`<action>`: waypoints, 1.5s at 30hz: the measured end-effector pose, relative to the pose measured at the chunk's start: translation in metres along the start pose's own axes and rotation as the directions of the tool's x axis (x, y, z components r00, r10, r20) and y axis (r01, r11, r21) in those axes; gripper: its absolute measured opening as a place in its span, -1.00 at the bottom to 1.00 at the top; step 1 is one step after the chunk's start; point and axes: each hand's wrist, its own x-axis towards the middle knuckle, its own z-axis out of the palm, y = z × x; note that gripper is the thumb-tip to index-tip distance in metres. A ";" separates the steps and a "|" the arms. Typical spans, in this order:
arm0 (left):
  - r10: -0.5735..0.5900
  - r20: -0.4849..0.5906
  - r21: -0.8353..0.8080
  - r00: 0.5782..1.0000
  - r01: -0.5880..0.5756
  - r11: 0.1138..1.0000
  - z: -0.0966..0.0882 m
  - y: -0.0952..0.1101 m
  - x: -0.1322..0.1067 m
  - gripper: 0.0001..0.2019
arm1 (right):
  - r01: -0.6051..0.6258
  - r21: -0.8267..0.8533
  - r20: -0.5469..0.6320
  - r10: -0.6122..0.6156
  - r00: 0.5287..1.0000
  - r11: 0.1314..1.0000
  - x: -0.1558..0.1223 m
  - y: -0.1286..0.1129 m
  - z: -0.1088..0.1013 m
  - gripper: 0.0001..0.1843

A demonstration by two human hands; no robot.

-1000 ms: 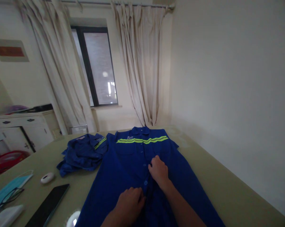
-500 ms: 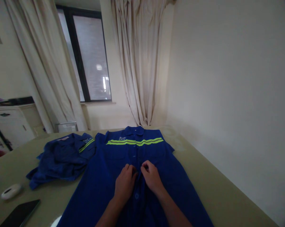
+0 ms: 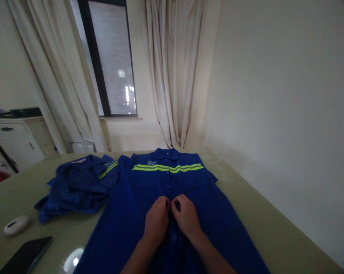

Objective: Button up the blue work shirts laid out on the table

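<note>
A blue work shirt (image 3: pixel 143 186) with yellow-green reflective stripes across the chest lies spread out, collar at the far end. Over its front placket, my left hand (image 3: pixel 158 215) and my right hand (image 3: pixel 185 213) meet with fingertips almost touching. Both are closed in a pinch on the shirt's front, though the fingers cover the exact bit of cloth or button between them. Below the hands a button (image 3: pixel 174 236) shows on the placket, and smaller buttons (image 3: pixel 168 186) run up toward the collar.
To the left lies a second, crumpled blue shirt (image 3: pixel 77 186) with similar stripes. Nearer on the table (image 3: pixel 57 236) are a white oval object (image 3: pixel 16 224), a dark phone-like slab (image 3: pixel 26 255) and a shiny round white thing (image 3: pixel 73 260). A wall (image 3: pixel 288 114) borders the right side.
My hands have come closer together over the placket, the fingertips now nearly meeting. The view has shifted slightly, so more of the round white thing shows at lower left.
</note>
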 end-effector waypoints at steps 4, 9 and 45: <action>-0.004 -0.005 0.022 1.000 0.005 1.000 0.000 0.002 0.000 -0.84 | 0.017 0.051 -0.035 -0.015 0.999 0.999 -0.004 0.004 0.000 -0.82; -0.040 -0.003 -0.008 0.999 0.040 0.999 -0.001 0.003 0.000 -0.86 | 0.046 0.162 -0.061 -0.037 0.997 0.986 -0.005 0.007 0.004 -0.76; -0.021 -0.046 -0.063 0.999 0.018 0.998 0.012 -0.011 0.001 -0.83 | 0.077 0.200 -0.001 -0.079 0.997 0.977 0.002 0.010 -0.001 -0.85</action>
